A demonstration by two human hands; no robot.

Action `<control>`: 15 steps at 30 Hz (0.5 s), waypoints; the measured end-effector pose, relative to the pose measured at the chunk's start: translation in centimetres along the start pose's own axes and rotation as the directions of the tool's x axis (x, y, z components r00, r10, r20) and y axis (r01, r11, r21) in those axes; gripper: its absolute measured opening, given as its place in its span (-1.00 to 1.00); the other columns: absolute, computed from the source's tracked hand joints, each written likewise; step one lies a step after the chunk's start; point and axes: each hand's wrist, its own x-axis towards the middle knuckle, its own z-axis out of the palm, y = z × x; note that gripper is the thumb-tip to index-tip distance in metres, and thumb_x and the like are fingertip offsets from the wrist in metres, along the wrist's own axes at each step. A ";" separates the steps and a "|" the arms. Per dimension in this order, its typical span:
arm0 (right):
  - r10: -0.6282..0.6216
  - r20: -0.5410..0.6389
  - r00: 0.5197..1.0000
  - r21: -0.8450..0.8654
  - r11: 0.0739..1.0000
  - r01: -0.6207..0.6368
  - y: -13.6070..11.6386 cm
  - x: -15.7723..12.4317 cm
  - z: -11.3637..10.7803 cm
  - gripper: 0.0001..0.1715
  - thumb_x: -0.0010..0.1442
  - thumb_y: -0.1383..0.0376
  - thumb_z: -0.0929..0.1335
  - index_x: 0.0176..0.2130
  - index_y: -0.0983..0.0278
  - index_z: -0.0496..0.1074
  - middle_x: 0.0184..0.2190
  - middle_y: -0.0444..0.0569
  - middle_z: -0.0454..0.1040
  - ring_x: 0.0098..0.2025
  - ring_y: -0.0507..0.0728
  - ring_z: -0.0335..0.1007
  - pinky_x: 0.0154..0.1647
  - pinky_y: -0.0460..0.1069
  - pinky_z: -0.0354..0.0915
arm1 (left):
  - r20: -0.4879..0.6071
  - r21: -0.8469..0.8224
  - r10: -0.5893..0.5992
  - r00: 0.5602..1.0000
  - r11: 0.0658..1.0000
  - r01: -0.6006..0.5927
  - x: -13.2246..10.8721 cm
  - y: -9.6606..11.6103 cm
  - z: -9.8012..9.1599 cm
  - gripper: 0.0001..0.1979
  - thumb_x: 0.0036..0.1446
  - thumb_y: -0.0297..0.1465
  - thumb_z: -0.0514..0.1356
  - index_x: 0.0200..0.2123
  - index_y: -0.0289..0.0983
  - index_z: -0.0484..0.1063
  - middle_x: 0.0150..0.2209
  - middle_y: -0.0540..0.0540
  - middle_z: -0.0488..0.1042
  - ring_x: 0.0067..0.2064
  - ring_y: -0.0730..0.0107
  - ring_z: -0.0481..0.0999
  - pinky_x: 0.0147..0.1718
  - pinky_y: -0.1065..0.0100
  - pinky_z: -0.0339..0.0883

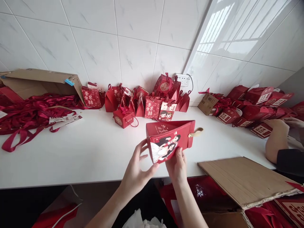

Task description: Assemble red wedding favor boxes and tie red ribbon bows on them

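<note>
Above the table's front edge I hold a red paper gift box [169, 134], lying on its side with a cartoon couple printed on the face toward me. A gold ribbon loop [196, 132] sticks out at its right end. My left hand [137, 167] grips the box's left end, fingers behind it and thumb at the lower edge. From below, my right hand [177, 164] clasps it, thumb pressed on the printed face. Most of the right fingers are hidden behind the box.
Several red gift boxes [152, 107] stand along the tiled wall. Red ribbons [45, 109] spill from a cardboard box [42, 79] at left. At right, another person's arm [276, 136] reaches to piled red boxes [257, 110]. An open carton's flap [244, 179] overlaps the table edge.
</note>
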 end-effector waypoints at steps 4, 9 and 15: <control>0.034 0.121 0.992 0.058 0.997 -0.041 0.5 -0.5 -0.6 -0.56 -0.05 -0.07 0.43 -0.25 0.13 0.49 -0.15 0.03 0.55 0.02 0.26 0.40 0.07 0.23 0.29 | -0.028 0.144 0.176 0.984 0.975 -0.170 0.3 0.5 -0.1 -0.39 0.02 -0.36 0.27 0.14 -0.13 0.15 0.13 -0.18 0.28 0.15 0.10 0.32 0.08 0.13 0.24; 0.076 0.059 0.995 0.041 0.996 -0.079 0.1 -0.4 -1.1 -0.52 -0.12 -0.06 0.47 -0.27 0.16 0.48 -0.20 0.06 0.56 -0.12 0.28 0.47 -0.10 0.17 0.40 | -0.027 0.117 0.226 0.974 0.968 -0.221 0.1 -0.1 -0.5 -0.21 -0.08 -0.32 0.35 0.20 -0.08 0.07 0.09 -0.16 0.29 0.09 0.12 0.37 0.02 0.19 0.31; 0.393 0.013 0.920 0.084 0.916 -0.392 -0.4 -0.9 -1.0 -0.48 0.08 -0.08 0.30 -0.15 0.24 0.45 -0.26 0.00 0.58 -0.39 0.16 0.51 -0.48 0.00 0.43 | 0.013 -0.245 -0.063 0.998 0.967 0.064 0.3 0.6 0.7 -0.10 -0.01 -0.14 0.30 0.26 0.02 -0.19 -0.06 -0.12 0.41 -0.41 0.44 0.50 -0.51 0.44 0.38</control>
